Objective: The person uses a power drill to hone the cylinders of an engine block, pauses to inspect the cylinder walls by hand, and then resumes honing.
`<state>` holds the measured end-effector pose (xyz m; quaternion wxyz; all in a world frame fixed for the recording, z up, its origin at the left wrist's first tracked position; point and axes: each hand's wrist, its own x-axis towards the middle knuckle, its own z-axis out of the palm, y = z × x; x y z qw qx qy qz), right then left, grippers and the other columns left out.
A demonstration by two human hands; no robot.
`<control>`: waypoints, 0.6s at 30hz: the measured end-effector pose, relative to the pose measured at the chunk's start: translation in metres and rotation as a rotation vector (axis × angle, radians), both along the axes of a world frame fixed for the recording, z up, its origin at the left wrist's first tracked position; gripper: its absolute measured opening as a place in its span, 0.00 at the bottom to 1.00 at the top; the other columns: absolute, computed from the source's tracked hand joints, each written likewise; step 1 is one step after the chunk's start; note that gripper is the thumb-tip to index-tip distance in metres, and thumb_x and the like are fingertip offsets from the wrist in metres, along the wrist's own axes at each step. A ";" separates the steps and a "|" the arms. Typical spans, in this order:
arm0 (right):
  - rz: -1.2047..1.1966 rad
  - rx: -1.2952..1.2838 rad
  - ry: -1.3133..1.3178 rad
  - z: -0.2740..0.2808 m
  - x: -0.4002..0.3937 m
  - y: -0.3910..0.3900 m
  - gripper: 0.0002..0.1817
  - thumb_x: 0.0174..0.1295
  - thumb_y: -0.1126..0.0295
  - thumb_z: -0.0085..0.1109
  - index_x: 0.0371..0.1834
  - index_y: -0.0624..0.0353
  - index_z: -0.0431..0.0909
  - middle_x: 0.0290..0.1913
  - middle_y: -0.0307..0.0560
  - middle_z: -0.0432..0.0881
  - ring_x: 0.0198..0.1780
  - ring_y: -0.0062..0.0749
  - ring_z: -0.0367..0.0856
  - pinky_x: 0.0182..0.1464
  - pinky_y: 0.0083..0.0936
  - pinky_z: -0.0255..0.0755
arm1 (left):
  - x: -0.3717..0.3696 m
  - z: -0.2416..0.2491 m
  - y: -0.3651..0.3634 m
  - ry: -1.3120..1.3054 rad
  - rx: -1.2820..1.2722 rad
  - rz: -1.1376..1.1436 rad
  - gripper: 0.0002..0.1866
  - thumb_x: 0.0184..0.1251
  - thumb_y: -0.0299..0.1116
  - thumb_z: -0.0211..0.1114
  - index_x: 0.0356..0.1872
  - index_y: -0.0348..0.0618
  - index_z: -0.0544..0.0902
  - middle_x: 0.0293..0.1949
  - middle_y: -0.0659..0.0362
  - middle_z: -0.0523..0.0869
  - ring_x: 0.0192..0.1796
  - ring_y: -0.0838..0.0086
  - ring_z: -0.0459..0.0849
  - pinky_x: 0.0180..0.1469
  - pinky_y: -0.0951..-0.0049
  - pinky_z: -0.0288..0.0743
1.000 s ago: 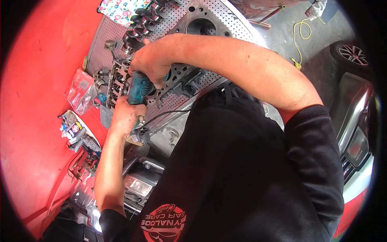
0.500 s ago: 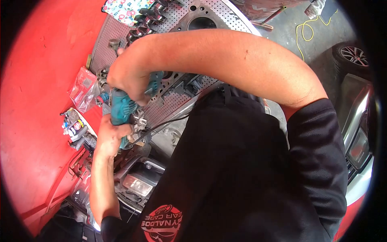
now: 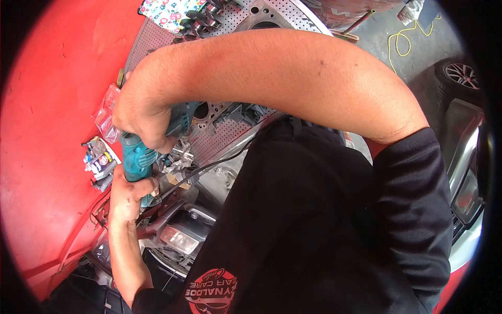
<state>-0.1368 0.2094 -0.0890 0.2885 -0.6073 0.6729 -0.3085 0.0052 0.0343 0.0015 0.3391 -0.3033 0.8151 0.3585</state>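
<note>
A teal power tool [image 3: 137,158] is held at the left of the view, over the edge of a perforated metal surface [image 3: 209,141]. My right hand [image 3: 144,115] comes across from the right and is wrapped over the tool's upper part. Lower down, my left hand [image 3: 130,192] grips its narrower lower end, thumb across it. A black cable [image 3: 209,165] runs beside the tool towards my body. The tool's working end is hidden. Small metal parts [image 3: 180,157] lie just right of the tool.
A floral cloth [image 3: 166,14], dark crankshaft-like part [image 3: 201,22] and metal block [image 3: 264,18] lie at the top. A red panel [image 3: 52,131] fills the left, with a plastic bag [image 3: 107,112] and bottles [image 3: 99,159]. A wheel [image 3: 460,74] and yellow cord [image 3: 401,46] are on the right.
Both hands and the teal tool have moved left and slightly down. My right forearm now covers more of the perforated surface and the crankshaft-like part.
</note>
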 end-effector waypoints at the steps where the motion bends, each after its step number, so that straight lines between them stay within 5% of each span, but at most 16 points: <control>1: 0.010 0.001 -0.007 0.001 0.000 -0.004 0.27 0.36 0.65 0.74 0.46 0.60 0.89 0.46 0.55 0.89 0.48 0.49 0.87 0.50 0.47 0.78 | 0.001 0.003 0.000 -0.001 0.003 -0.003 0.11 0.48 0.21 0.65 0.36 0.33 0.84 0.28 0.60 0.84 0.26 0.76 0.80 0.31 0.74 0.74; 14: -0.009 -0.024 -0.006 0.003 0.000 -0.003 0.26 0.34 0.68 0.72 0.44 0.57 0.90 0.43 0.54 0.90 0.43 0.46 0.87 0.44 0.44 0.78 | 0.000 0.006 0.003 0.020 -0.012 0.019 0.10 0.48 0.20 0.65 0.35 0.33 0.84 0.27 0.60 0.84 0.25 0.75 0.80 0.31 0.74 0.74; 18: 0.008 -0.046 -0.012 -0.012 -0.002 -0.005 0.29 0.36 0.61 0.76 0.45 0.65 0.89 0.45 0.57 0.89 0.50 0.54 0.87 0.72 0.56 0.64 | -0.005 -0.007 0.004 0.006 0.025 -0.004 0.09 0.48 0.21 0.65 0.33 0.33 0.83 0.26 0.60 0.83 0.25 0.75 0.80 0.31 0.74 0.73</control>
